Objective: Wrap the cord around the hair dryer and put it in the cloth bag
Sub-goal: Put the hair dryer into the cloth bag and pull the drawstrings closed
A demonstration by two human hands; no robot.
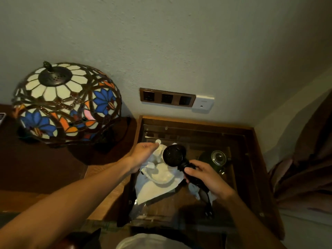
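Right hand (204,174) grips the hair dryer (175,156) handle just beside the cloth bag (159,175), whose top the left hand (143,154) pinches

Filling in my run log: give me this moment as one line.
left hand: holds cloth bag rim | right hand: grips hair dryer handle | cord wrapped | dryer above bag, not yet inside

The hair dryer (173,155) was seen in glossy black plastic, the cloth bag (159,177) in soft, creased white fabric. The surface (197,135) was topped with reflective glass framed in polished wood.
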